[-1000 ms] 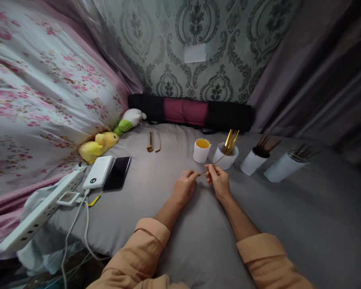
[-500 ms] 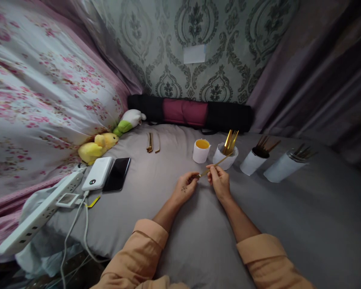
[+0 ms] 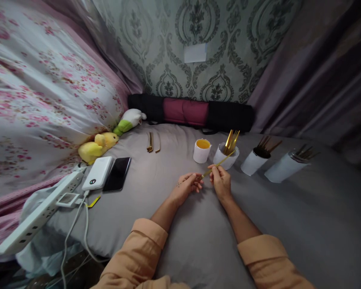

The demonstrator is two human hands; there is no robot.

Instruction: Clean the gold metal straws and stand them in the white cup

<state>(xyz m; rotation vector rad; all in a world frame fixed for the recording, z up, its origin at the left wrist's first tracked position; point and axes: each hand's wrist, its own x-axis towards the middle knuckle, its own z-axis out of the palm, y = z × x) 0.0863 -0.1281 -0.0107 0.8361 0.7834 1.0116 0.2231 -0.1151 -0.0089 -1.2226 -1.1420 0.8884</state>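
My right hand point(image 3: 220, 181) pinches a thin gold stick point(image 3: 218, 164) that slants up toward a white cup of gold utensils point(image 3: 226, 154). My left hand point(image 3: 186, 185) rests on the grey bedsheet point(image 3: 156, 200) just left of the stick's lower tip, fingers loosely curled, holding nothing that I can see. A white cup with yellow contents point(image 3: 201, 150) stands just beyond my hands. Two more white cups, one with dark sticks point(image 3: 254, 160) and one with silver sticks point(image 3: 284, 165), lie to the right.
Three gold sticks point(image 3: 153, 142) lie loose on the sheet at the back left. A power bank point(image 3: 98, 173), a black phone point(image 3: 118, 173), a power strip point(image 3: 39, 212) with cables and yellow plush toys point(image 3: 98, 146) sit at the left. A black-and-maroon bolster point(image 3: 192, 112) lines the wall.
My left hand has let go of the stick's lower end and turned palm-down onto the sheet. My right hand has kept the stick and tilted it up toward the cup.
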